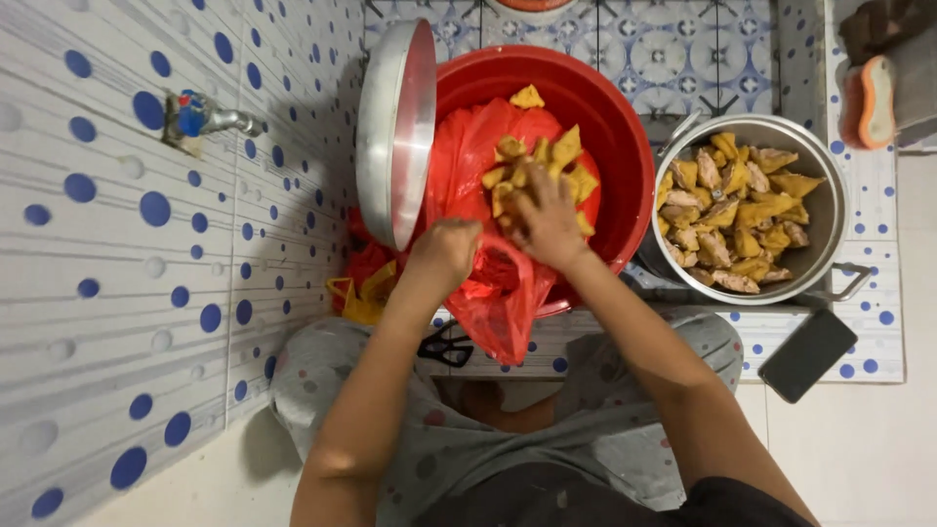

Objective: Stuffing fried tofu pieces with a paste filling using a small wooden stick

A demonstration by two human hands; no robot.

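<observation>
Forearms run up from the bottom edge over grey dotted trousers point(625, 429), closest to cam. L hand point(444, 256) is fisted tight on the rim of the red bag point(498, 303), bunching the plastic where it spills over the near rim of the red tub point(620, 146). R hand point(549, 222) lies palm-down in the bag's mouth, fingers point(522, 195) curled partway into the yellow chips point(537, 161); it touches them, but I can't tell if it actually has any gripped, since the fingertips are buried. Bag sits inside the tub, w/ one chip point(528, 97) lying alone toward the far rim.

Metal lid point(395, 132) stands on edge against the tub's left rim, next to the dotted tile wall w/ a blue tap point(200, 115). Steel pot point(830, 210) is just right of the tub, touching or nearly so, w/ fried pieces point(737, 215) in it. Dark phone point(808, 355) lies flat on the floor near the pot's near-right side. Yellow bag point(363, 298) is crumpled by the tub's near-left rim.
</observation>
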